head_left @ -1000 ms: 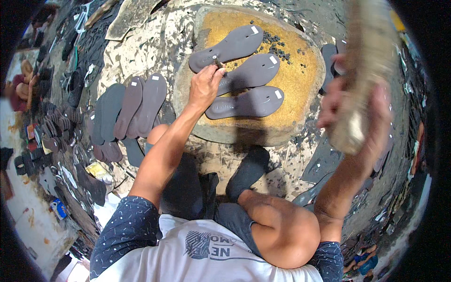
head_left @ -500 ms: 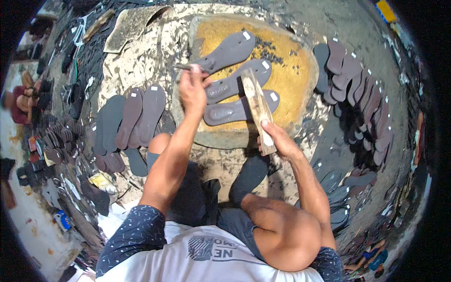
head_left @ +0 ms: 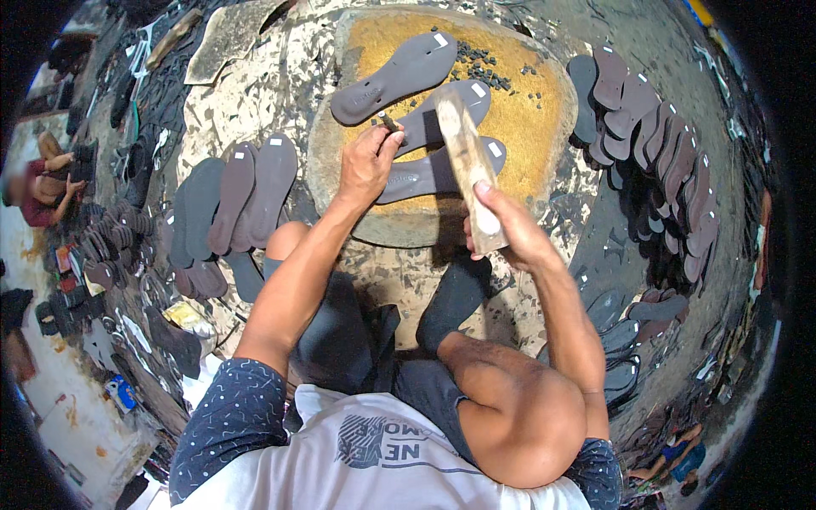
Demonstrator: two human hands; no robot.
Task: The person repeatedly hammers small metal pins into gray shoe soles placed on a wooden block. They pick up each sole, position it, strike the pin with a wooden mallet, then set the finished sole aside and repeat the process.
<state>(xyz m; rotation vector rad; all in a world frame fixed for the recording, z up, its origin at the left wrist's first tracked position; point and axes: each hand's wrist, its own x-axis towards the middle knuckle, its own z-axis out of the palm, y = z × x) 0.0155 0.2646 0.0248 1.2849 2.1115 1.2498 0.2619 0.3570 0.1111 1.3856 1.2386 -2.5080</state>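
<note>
Three dark grey sandal soles with small white labels lie on a yellow-topped block: a far sole, a middle sole and a near sole. A small hole shows in the far sole. My left hand is closed on a short dark metal punch, which stands over the heel end of the middle sole. My right hand grips the near end of a thick flat wooden stick. The stick is over the middle and near soles, hiding part of both.
Small black scraps lie on the block's far side. More soles are laid out at the left, and a long row of soles curves along the right. Another person sits at the far left. My bent knee is near the right forearm.
My left hand has moved right and nearer, from the far sole's heel to the middle sole's. The punch has turned from lying sideways to nearly upright. The wooden stick stays in my right hand.
</note>
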